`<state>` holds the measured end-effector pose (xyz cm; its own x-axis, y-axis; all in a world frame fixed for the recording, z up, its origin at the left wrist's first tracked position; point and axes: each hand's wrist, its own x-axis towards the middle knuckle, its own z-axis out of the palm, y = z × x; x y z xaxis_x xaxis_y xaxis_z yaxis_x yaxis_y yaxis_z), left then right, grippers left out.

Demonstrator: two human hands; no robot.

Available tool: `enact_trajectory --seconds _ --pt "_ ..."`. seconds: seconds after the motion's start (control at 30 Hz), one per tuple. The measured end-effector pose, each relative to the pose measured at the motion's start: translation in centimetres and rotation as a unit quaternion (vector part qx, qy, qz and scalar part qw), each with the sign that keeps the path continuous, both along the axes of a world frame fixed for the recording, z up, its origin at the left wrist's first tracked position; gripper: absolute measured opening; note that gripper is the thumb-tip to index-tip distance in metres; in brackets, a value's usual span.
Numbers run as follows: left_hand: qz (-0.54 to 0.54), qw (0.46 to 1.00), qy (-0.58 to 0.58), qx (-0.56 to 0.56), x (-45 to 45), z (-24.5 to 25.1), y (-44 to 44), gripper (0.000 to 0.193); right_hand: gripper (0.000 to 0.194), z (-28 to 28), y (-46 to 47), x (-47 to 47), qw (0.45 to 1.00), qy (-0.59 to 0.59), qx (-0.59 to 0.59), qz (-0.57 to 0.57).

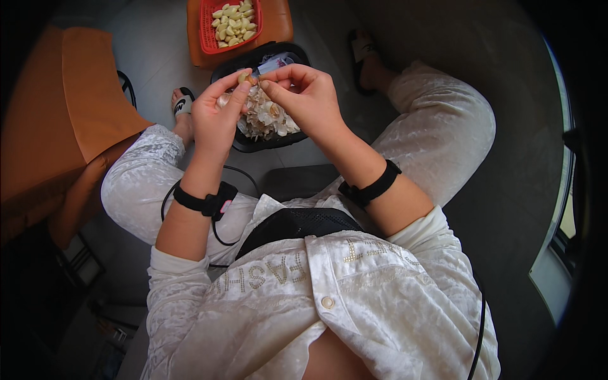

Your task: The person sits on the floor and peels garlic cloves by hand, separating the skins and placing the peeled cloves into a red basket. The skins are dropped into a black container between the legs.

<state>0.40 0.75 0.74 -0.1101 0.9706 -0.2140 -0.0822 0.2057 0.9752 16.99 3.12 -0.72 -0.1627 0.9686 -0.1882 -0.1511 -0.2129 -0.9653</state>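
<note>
My left hand (218, 107) holds a garlic clove (244, 77) between thumb and fingertips, with some skin on it. Close beside it, my right hand (306, 95) has its thumb and index finger pinched together at the clove's right side; whether they grip a bit of skin is too small to tell. Both hands are over a black bin (270, 144) that holds a heap of papery garlic skins (268, 116) and some crumpled wrappers (275, 63). Beyond the bin, a red plastic basket (205, 35) holds many peeled garlic cloves (233, 23).
The basket stands on an orange-brown stool (278, 26). An orange-brown upholstered seat (57, 104) is at the left. My knees are spread on either side of the bin. Black cables (242, 171) run near my left wrist and leg, and another passes along my right side.
</note>
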Motion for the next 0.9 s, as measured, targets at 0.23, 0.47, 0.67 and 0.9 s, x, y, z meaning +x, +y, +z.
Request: enact_trajectory --seconds 0.23,0.47,0.67,0.9 --pt "-0.062 0.933 0.287 0.209 0.14 0.56 -0.03 0.023 0.017 -0.03 -0.05 -0.16 0.999 0.01 0.028 -0.011" --pt "-0.058 0.934 0.28 0.213 0.3 0.79 -0.09 0.021 0.016 0.2 0.09 0.36 0.999 -0.014 0.023 0.031" --pt "-0.067 0.924 0.304 0.222 0.25 0.98 -0.15 0.021 0.017 0.2 0.09 0.39 0.999 -0.026 0.035 0.028" --pt "-0.071 0.926 0.295 0.224 0.46 0.68 -0.29 0.02 0.018 0.35 -0.05 0.25 0.998 -0.046 0.047 -0.007"
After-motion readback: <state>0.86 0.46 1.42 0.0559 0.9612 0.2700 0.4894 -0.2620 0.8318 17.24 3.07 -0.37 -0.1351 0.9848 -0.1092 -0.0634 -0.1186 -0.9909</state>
